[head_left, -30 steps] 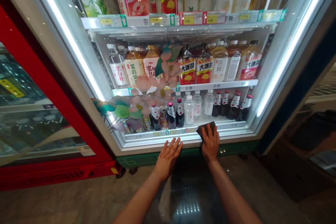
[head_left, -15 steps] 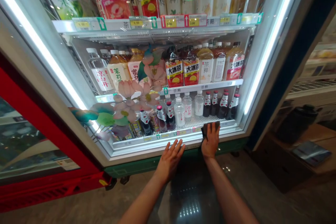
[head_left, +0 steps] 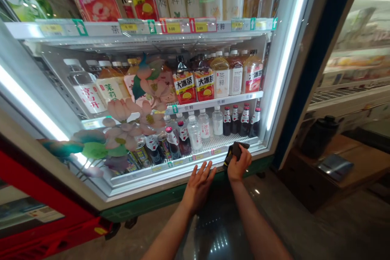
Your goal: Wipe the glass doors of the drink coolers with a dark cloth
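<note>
The left hand (head_left: 198,187) lies palm down, fingers spread. The right hand (head_left: 238,163) is curled; both forearms reach forward.

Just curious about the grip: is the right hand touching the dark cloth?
Touching. The head view shows the right hand gripping the dark cloth, its fingers closed over it.

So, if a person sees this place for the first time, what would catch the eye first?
Probably the bright fridge light, a white strip down the right side of the door. Next, the pink flowers at the lower left, in front of the bottles. Then the dark cloth in the right hand, at the door's bottom edge.
</note>
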Demonstrator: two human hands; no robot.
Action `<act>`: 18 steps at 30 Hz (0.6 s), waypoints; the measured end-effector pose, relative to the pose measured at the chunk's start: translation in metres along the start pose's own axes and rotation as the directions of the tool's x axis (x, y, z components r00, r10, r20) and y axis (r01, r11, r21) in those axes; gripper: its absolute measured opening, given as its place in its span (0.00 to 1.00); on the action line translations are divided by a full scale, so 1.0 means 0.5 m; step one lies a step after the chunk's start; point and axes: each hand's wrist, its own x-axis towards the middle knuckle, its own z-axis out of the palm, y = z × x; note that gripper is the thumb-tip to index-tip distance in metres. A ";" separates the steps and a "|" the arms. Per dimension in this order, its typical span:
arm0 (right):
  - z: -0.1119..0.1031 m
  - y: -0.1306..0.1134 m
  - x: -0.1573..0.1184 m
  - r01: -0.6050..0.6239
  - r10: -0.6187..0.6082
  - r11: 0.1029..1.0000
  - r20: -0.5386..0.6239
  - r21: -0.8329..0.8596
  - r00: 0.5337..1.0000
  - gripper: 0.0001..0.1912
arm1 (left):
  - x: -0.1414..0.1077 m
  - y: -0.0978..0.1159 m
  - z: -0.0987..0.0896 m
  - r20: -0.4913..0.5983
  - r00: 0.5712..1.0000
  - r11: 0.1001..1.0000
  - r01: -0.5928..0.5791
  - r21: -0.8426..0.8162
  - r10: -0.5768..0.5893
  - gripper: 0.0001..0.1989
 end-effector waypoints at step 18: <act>-0.018 0.126 0.106 -0.153 0.147 0.988 -0.149 -0.029 0.978 0.27 | 0.072 0.021 0.032 -0.007 0.999 0.999 -0.033 -0.035 0.033 0.41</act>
